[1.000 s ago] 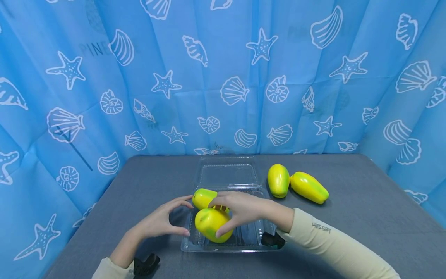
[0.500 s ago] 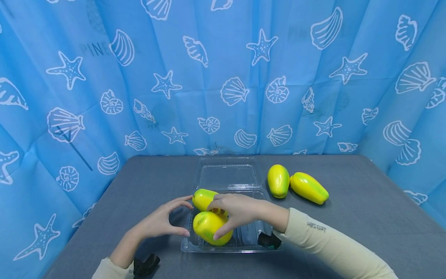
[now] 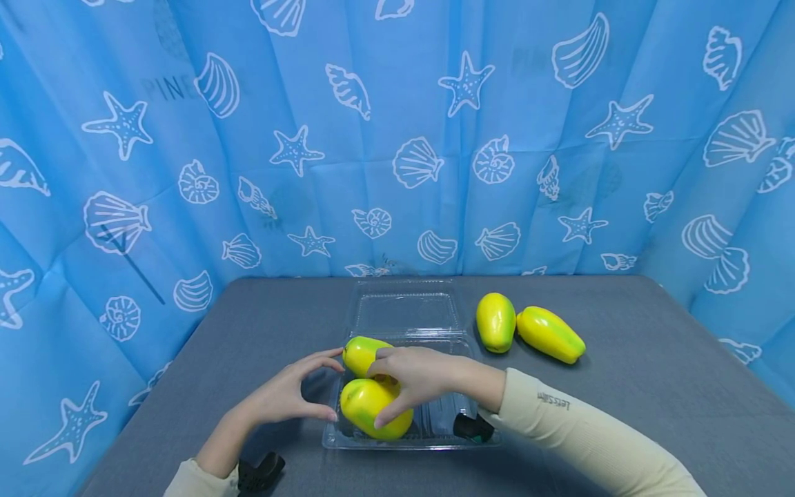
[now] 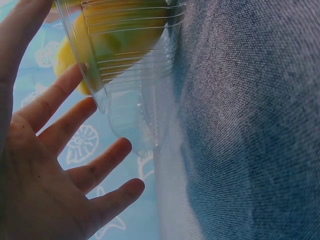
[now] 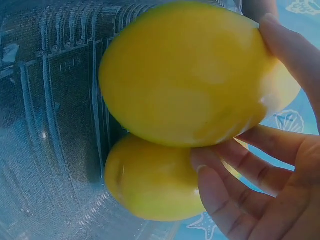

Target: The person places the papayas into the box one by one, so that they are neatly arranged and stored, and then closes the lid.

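A yellow-green papaya point(image 3: 373, 408) lies tilted at the near left of the clear plastic clamshell box point(image 3: 435, 445). My right hand point(image 3: 425, 376) grips it, thumb point(image 5: 287, 42) on one side and fingers on the other. Behind it, a second papaya point(image 3: 361, 355) rests along the box's left side, the two close together; in the right wrist view my fingertips reach this papaya point(image 5: 152, 182) too. At the left wall my left hand point(image 3: 279, 395) has thumb and fingers spread. A fingertip point(image 4: 77, 72) meets the rim in the left wrist view.
Two more papayas point(image 3: 496, 322) point(image 3: 551, 335) lie on the grey cloth-covered table point(image 3: 621, 414) right of the box. The box's lid point(image 3: 406, 312) is folded back to the rear. A blue shell-print curtain point(image 3: 397, 138) hangs behind.
My right hand and its papaya have shifted slightly left and toward me, settling lower in the box. The left hand stays in place.
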### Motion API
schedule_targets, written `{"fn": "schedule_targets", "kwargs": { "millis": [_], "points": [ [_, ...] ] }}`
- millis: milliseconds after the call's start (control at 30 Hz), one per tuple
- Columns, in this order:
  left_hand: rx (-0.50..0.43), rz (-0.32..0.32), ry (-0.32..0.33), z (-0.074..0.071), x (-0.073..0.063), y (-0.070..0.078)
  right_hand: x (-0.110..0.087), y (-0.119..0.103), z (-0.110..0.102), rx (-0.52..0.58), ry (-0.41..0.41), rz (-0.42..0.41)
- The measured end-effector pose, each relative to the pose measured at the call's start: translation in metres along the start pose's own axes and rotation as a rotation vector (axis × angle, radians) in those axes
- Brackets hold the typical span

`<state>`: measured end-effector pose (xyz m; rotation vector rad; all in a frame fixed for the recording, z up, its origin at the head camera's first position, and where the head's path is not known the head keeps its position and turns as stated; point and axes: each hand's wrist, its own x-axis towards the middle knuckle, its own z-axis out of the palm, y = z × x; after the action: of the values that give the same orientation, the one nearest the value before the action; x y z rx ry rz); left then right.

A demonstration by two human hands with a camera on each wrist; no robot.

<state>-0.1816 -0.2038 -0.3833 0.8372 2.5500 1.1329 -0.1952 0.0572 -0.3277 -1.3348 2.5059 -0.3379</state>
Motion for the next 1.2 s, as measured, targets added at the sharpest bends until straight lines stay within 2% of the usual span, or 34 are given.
{"fn": "schedule_targets", "kwargs": {
  "millis": [900,1200],
  "points": [
    [-0.002,-0.004,-0.004,-0.0002,0.0010,-0.0022,0.0049,-0.0070,-0.0002,-0.043,-0.046,0.034],
    [-0.004,0.016,-0.012,-0.0006,0.0005,-0.0014,0.0039,-0.0060,-0.0006,-0.039,-0.048,0.026]
  ]
}}
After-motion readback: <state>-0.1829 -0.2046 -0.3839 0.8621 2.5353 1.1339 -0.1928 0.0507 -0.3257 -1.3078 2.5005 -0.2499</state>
